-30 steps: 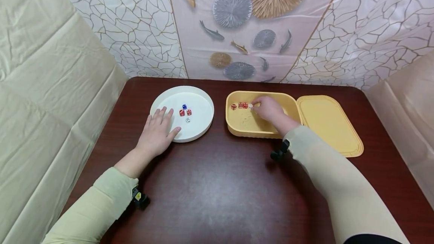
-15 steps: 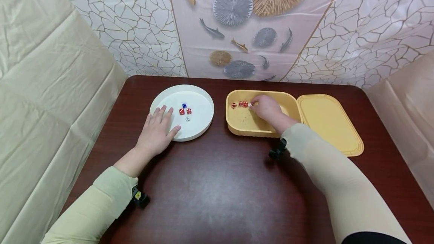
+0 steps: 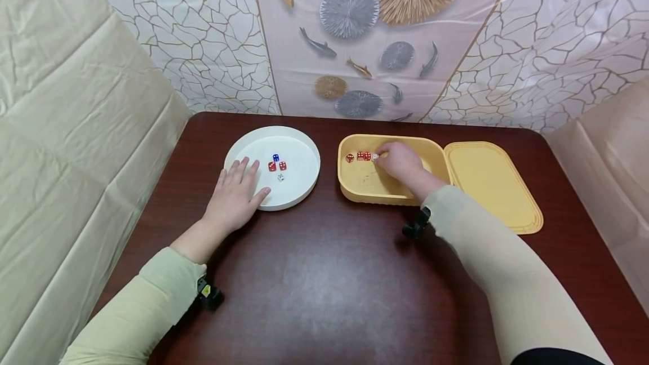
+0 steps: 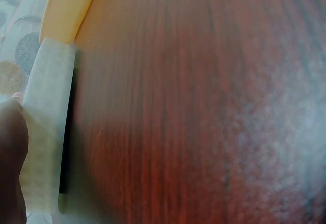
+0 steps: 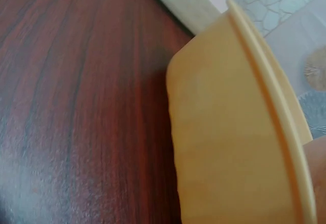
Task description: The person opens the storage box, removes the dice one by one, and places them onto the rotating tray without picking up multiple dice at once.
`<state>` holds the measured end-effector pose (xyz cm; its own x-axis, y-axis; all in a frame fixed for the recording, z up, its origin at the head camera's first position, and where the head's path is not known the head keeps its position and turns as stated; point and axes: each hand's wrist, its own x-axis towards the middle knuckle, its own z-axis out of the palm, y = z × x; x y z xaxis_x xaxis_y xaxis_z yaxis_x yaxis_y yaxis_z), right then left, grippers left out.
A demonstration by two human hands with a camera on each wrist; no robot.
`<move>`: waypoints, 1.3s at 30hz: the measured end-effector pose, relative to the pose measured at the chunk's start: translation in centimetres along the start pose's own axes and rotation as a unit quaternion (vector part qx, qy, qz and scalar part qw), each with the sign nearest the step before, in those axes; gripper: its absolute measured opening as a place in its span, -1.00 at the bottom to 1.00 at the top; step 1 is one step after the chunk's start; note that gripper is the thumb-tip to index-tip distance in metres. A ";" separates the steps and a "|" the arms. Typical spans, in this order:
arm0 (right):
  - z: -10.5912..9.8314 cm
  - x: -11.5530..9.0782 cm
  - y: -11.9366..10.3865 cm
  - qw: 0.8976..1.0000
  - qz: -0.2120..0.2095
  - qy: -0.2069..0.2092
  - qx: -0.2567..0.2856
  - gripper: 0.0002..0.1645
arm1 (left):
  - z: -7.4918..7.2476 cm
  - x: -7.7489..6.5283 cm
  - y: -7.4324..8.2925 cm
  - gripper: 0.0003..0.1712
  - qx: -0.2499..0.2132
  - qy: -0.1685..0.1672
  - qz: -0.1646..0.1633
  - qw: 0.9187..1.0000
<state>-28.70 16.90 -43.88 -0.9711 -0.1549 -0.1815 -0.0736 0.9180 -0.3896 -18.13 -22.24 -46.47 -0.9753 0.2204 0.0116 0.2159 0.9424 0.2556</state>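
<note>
Right hand (image 3: 400, 162) is pinching a small white cube die (image 3: 375, 157) between curled fingers, inside the yellow rectangular plastic box (image 3: 362, 182) near the tabletop's (image 3: 304, 275) far edge; slipping could be skewing the adjacent red cube dice (image 3: 367, 156). Left hand (image 3: 232, 199), fingers spread, is resting on the round white tray (image 3: 301, 176).

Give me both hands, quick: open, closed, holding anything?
Left hand: open, fingers spread over the rim of the white tray, holding nothing.
Right hand: closed, fingertips pinching a white die inside the yellow box.
</note>
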 end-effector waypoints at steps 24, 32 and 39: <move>-1.4 -2.0 -1.5 0.992 0.003 0.018 0.125 -0.56 | 0.2 0.0 -0.1 -0.10 -0.002 0.004 -0.003 1.000; -1.9 -2.4 -2.7 0.987 -0.003 0.021 0.158 -0.55 | 0.2 0.0 -0.1 -0.11 -0.003 0.005 -0.001 1.000; -1.6 -2.3 -4.9 0.975 -0.025 0.020 0.221 -0.62 | 0.1 0.0 -0.1 -0.11 -0.005 0.006 -0.001 1.000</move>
<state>-26.52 13.31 -40.06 -0.9775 -0.1731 -0.1205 -0.0248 0.6617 -0.7493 -18.19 -22.28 -46.61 -0.9763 0.2151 0.0223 0.2132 0.9405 0.2647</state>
